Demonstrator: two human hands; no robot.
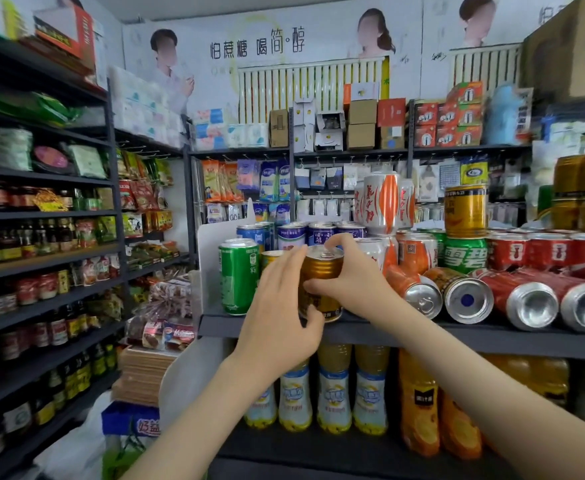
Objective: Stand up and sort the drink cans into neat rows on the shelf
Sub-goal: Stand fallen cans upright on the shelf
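Shop interior, dark metal racks [42, 216] of jars and packets along the left wall; before me, one shelf [457, 332] of drink cans, bounded at its left end by a white divider panel [209, 247]. Item held: gold can [320, 271], upright, at the shelf's front edge, just right of a tall green can [238, 275] that stands beside the divider; I cannot tell whether its base rests on the shelf or sits a touch above it. Left hand [277, 306]: fingers [289, 263] laid along the can's left side, thumb wrapped round the front near the base, grasping it. Right hand [350, 278]: thumb across the can's front, forefinger hooked over the lid, also grasping it. Behind: row of blue-and-white cans [291, 237], upright; white-and-orange cans [381, 202] stacked on others. Right of centre: second gold can [466, 211] standing on a green can with white lettering [464, 254]; red cans [547, 251] upright in a row. Front right: two orange cans [412, 289] and two red cans [526, 299] lying on their sides, ends towards me. Shelf below: white-and-yellow bottles [332, 393]; orange juice bottles [419, 403].
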